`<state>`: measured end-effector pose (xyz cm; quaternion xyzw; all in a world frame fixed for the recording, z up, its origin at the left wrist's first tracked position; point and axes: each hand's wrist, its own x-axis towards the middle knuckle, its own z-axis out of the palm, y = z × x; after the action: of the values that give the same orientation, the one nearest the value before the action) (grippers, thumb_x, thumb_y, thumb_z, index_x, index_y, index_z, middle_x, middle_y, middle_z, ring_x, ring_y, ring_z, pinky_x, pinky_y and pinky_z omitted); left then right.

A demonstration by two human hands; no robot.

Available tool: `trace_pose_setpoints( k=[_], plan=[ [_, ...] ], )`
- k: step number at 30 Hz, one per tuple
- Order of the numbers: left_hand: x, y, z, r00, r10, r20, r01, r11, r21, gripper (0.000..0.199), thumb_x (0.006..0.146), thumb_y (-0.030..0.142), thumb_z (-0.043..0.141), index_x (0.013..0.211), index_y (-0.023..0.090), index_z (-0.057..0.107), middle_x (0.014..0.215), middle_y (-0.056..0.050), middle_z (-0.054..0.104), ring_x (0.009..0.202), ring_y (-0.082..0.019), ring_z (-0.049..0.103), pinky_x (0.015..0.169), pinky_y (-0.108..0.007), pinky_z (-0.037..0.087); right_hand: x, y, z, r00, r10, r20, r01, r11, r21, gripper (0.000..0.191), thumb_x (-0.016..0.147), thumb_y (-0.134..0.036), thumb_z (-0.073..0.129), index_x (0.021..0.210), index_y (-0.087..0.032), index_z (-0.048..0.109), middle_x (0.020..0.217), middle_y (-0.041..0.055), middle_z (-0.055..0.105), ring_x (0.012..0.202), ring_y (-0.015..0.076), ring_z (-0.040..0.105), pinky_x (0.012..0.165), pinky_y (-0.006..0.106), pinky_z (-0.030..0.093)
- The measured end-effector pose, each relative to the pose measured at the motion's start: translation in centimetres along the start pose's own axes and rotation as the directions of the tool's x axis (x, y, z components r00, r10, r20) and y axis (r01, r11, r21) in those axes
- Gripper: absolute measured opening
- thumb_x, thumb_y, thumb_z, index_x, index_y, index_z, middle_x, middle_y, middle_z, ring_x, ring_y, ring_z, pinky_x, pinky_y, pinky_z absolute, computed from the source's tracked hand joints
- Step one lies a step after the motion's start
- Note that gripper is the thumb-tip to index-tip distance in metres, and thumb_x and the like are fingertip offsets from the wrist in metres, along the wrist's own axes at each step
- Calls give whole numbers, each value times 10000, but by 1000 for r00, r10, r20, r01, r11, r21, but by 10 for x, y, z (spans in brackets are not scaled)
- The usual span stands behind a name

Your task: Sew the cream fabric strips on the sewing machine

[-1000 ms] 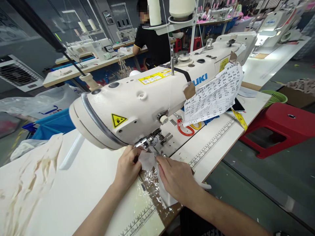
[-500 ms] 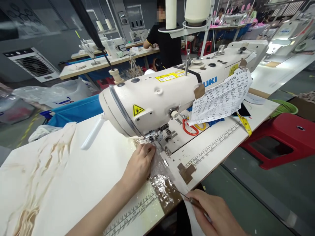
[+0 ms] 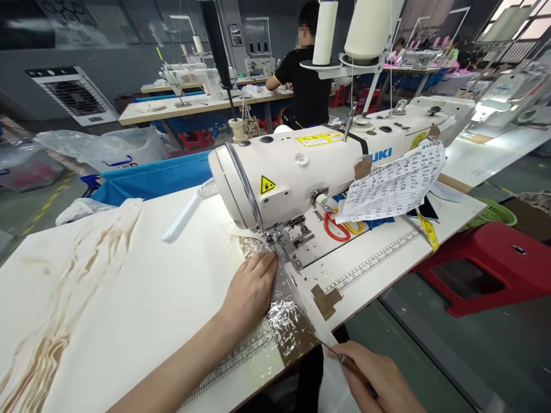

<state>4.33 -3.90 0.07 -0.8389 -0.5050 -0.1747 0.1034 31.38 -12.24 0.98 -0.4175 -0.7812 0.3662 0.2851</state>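
My left hand [image 3: 253, 287] rests on the table just in front of the needle area of a white sewing machine [image 3: 279, 178]. Its bent fingers press together at the edge of a white fabric strip [image 3: 312, 307]; the fingertips are partly hidden. From the machine this strip runs toward me and hangs over the table's front edge. Closed around the brown handle of an awl [image 3: 326, 345], my right hand [image 3: 379, 373] is beside the strip, with the thin metal point aimed left. Shiny clear film [image 3: 286, 327] covers the table between the hands.
Bunched cream fabric [image 3: 47, 361] lies at left. Red-handled scissors [image 3: 336, 228], a handwritten sheet [image 3: 391, 186] and a yellow tape measure [image 3: 428, 232] are by the machine. A red stool [image 3: 495, 252] stands right. Beyond, a person in black [image 3: 307, 86] sits at another table.
The camera view has shifted, so the machine appears farther right. My left hand's fingers lie flatter, still beside the needle area. My right hand keeps the awl near the strip.
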Motion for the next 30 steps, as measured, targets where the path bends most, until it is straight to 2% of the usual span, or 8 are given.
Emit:
trace_pose_setpoints(
  k=[5, 12, 14, 17, 20, 23, 27, 30],
  plan=[
    [-2, -9, -2, 1000, -17, -12, 16, 994, -107, 458, 921, 35, 337, 1301, 107, 582, 1306, -113, 640, 1234, -273, 560, 1002, -495, 536, 5, 3, 0, 998, 68, 12, -69, 995, 66, 227, 1018, -228, 377, 1085, -269, 591, 749, -5, 661, 565, 168, 600, 560, 246, 465],
    [-2, -25, 7, 998, 20, -54, -28, 987, -161, 468, 909, 40, 335, 1314, 102, 562, 1332, -122, 626, 1271, -271, 551, 1026, -507, 532, 12, 10, 8, 946, 317, -61, -285, 909, 303, 299, 1021, -461, 458, 1060, -254, 669, 844, 31, 668, 730, 202, 610, 643, 257, 490],
    [-2, -26, 7, 997, 52, -64, -61, 988, -141, 456, 917, 43, 340, 1317, 88, 556, 1333, -137, 622, 1273, -275, 552, 1035, -503, 529, 14, 8, 13, 925, 380, -16, -329, 821, 467, 323, 982, -528, 535, 1039, -249, 688, 826, 21, 645, 732, 188, 591, 668, 250, 487],
    [-2, -25, 5, 995, 75, -68, -81, 992, -100, 459, 917, 27, 341, 1324, 79, 546, 1338, -146, 614, 1278, -275, 547, 1045, -492, 526, 12, 4, 29, 875, 463, 143, -407, 542, 736, 411, 875, -614, 666, 1026, -234, 705, 831, 15, 623, 717, 167, 577, 652, 235, 474],
    [-2, -22, 2, 993, 100, -68, -103, 994, -45, 442, 914, 11, 347, 1302, 56, 555, 1320, -157, 616, 1259, -285, 550, 1029, -479, 540, 5, 0, 45, 789, 540, 291, -519, 335, 786, 525, 759, -681, 748, 992, -212, 725, 751, -4, 570, 614, 137, 512, 578, 220, 426],
    [0, -16, 1, 992, 107, -72, -107, 994, 9, 419, 912, -2, 353, 1276, 26, 559, 1291, -184, 610, 1236, -313, 541, 992, -490, 559, 0, -1, 49, 788, 576, 219, -522, 435, 734, 559, 761, -729, 708, 974, -213, 722, 724, -12, 533, 620, 144, 465, 585, 230, 396],
    [8, -11, -2, 994, 67, -82, -65, 997, 32, 373, 907, -3, 373, 1207, 41, 591, 1210, -189, 596, 1134, -327, 548, 879, -476, 600, 5, 2, 35, 870, 493, 14, -432, 748, 504, 452, 948, -638, 516, 1041, -229, 683, 736, -6, 539, 627, 162, 447, 582, 250, 377],
    [13, -13, -4, 994, 50, -95, -49, 999, 14, 335, 900, -11, 390, 1145, 64, 606, 1119, -169, 587, 1011, -297, 549, 805, -445, 608, 15, 3, 24, 924, 382, 0, -358, 865, 353, 347, 1019, -503, 448, 1101, -236, 653, 733, -7, 555, 621, 161, 478, 577, 241, 397]
  ],
)
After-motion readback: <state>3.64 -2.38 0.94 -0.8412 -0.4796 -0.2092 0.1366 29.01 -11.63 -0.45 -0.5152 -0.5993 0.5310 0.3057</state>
